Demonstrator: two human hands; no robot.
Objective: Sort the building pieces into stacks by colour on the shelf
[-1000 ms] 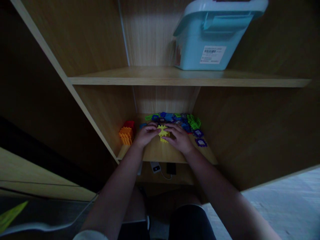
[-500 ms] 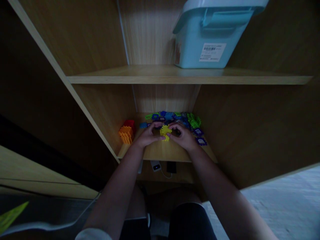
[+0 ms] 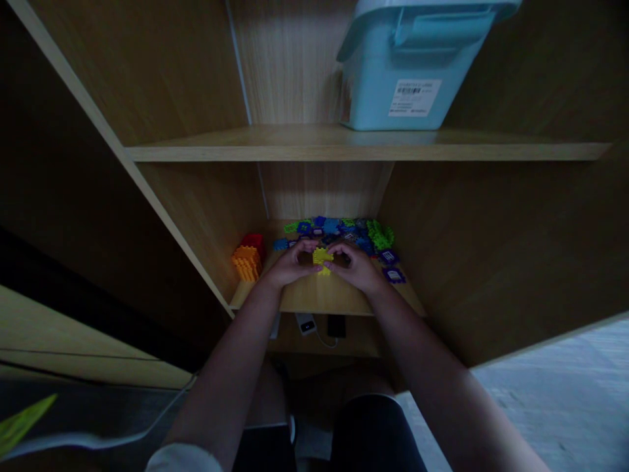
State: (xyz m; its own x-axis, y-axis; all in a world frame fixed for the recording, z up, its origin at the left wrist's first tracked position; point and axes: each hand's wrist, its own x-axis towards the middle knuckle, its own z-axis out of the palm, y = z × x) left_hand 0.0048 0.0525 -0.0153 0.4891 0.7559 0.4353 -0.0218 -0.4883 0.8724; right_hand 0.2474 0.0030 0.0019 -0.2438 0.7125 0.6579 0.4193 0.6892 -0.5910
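Between my two hands is a small stack of yellow interlocking plastic tiles (image 3: 323, 257), held above the lower shelf board. My left hand (image 3: 293, 263) grips its left side, thumb in front and fingers behind. From the other side my right hand (image 3: 354, 265) pinches the same yellow tiles. Behind the hands lie blue and purple tiles (image 3: 331, 227), scattered and partly hidden by my fingers. Green tiles (image 3: 378, 235) are heaped at the back right. To the left stands an orange tile stack (image 3: 247, 263), with a red tile stack (image 3: 254, 242) just behind it.
A light blue lidded bin (image 3: 403, 72) sits on the upper shelf (image 3: 295, 152) above my hands. Wooden side panels (image 3: 472, 249) enclose the compartment. Beneath the lower shelf board (image 3: 324, 298) are a white device (image 3: 306, 324), a dark box (image 3: 337, 326) and a cable.
The yellow tiles have shifted very slightly to the left between my hands, which still hold them. The whole view has moved a little; the other stacks stay in place.
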